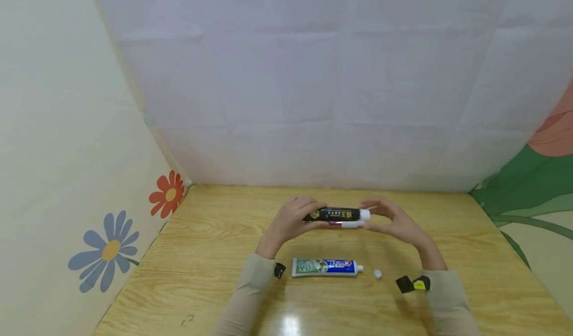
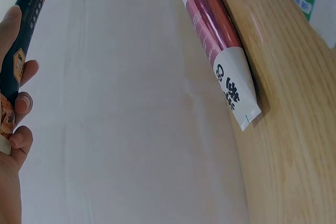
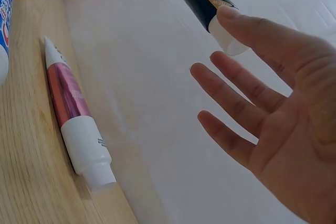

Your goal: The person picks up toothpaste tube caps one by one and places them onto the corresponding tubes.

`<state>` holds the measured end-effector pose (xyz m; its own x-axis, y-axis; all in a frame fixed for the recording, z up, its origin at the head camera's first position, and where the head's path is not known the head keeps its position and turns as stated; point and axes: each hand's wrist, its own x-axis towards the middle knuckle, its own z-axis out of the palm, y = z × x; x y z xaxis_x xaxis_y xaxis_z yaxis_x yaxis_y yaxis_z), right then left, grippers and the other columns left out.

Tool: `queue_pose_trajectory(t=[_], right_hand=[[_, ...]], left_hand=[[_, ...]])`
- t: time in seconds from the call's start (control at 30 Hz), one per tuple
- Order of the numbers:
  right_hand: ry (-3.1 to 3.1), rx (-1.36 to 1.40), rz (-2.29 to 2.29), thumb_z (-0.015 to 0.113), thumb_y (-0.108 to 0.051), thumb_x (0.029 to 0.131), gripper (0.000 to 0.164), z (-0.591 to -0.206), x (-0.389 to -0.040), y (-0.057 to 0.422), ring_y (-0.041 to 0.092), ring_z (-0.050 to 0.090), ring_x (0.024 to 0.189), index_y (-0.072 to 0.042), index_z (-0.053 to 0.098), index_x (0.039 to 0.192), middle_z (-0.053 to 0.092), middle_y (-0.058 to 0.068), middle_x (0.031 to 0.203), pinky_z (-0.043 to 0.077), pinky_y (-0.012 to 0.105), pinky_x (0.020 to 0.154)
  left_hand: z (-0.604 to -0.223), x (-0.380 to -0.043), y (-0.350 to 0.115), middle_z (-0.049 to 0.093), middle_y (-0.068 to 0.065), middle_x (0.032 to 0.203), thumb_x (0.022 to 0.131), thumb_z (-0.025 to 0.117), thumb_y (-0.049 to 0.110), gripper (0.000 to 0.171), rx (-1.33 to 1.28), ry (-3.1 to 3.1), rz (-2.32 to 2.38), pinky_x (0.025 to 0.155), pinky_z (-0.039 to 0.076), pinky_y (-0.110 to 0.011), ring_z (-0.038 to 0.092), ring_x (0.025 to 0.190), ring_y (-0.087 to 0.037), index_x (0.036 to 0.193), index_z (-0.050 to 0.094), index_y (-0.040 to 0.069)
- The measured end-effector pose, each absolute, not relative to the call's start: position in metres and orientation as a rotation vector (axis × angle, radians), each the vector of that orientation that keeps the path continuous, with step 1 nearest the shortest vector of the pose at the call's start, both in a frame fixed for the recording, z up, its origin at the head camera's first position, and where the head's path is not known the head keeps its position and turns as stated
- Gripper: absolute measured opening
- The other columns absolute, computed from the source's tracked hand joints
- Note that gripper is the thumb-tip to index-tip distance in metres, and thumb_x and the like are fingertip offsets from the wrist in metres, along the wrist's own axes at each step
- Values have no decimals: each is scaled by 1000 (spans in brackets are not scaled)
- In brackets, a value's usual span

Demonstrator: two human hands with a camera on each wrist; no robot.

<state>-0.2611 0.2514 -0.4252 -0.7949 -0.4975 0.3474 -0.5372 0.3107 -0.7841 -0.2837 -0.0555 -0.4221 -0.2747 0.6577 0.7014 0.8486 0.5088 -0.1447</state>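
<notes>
My left hand (image 1: 293, 221) holds a black toothpaste tube (image 1: 337, 214) with gold lettering, raised above the table. The tube lies roughly level, its white cap (image 1: 364, 214) towards the right. My right hand (image 1: 398, 224) is around the cap end, thumb and fingers spread apart. In the right wrist view the thumb overlaps the cap's edge; whether it touches cannot be told. Behind the raised tube, a pink and white toothpaste tube (image 3: 71, 98) lies on the table, capped. Nearer lies a green and blue toothpaste tube (image 1: 328, 267), its nozzle bare, with a small white cap (image 1: 378, 274) to its right.
The wood-grain table (image 1: 215, 276) meets a pale cloth backdrop (image 1: 268, 102) at its far edge. Flower-patterned panels (image 1: 112, 250) stand at the left and right sides. Each wrist wears a black strap (image 1: 405, 284).
</notes>
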Motion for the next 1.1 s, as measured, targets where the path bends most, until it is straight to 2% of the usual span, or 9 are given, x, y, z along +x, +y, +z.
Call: queue_pose_trajectory(t=[0.13, 0.27, 0.4, 0.53, 0.73, 1.1], right_hand=[[-2493, 974, 1529, 70, -8, 82, 49, -425, -261, 250, 23, 56, 110, -6, 49, 126, 54, 9, 126, 44, 31, 93], [-2471, 964, 1541, 70, -9, 81, 45, -423, -261, 250, 15, 57, 107, -8, 51, 122, 54, 18, 122, 45, 26, 92], [-2455, 963, 1535, 71, -9, 81, 39, -422, -260, 250, 7, 56, 105, -9, 54, 116, 57, 12, 115, 45, 22, 91], [-2454, 974, 1506, 70, -4, 81, 35, -414, -254, 247, 6, 56, 102, -5, 56, 112, 59, 7, 110, 45, 23, 90], [-2455, 983, 1503, 70, -10, 82, 32, -422, -259, 251, 8, 57, 103, -12, 58, 112, 59, 2, 111, 44, 23, 92], [-2516, 963, 1475, 67, -9, 85, 26, -397, -241, 244, 7, 57, 99, -7, 58, 110, 60, 5, 109, 44, 23, 90]], left_hand=[[-421, -283, -56, 66, 4, 100, 80, 65, 48, 48, -1232, -2019, -339, 76, 49, -23, 61, 89, -7, 114, 64, 14], [-420, -283, -55, 66, 4, 100, 78, 69, 46, 49, -1237, -2009, -346, 75, 49, -23, 61, 88, -7, 113, 64, 14], [-419, -283, -54, 66, 4, 99, 77, 70, 46, 49, -1241, -2008, -340, 73, 49, -23, 60, 87, -7, 113, 65, 14], [-420, -282, -54, 66, 4, 99, 79, 68, 47, 48, -1246, -2007, -338, 72, 48, -23, 60, 87, -6, 114, 64, 15], [-420, -283, -54, 66, 3, 99, 76, 72, 45, 49, -1263, -1980, -352, 69, 48, -22, 60, 86, -7, 114, 65, 15], [-422, -283, -53, 64, 4, 98, 78, 70, 45, 46, -1268, -1992, -354, 71, 48, -22, 58, 85, -6, 115, 65, 18]])
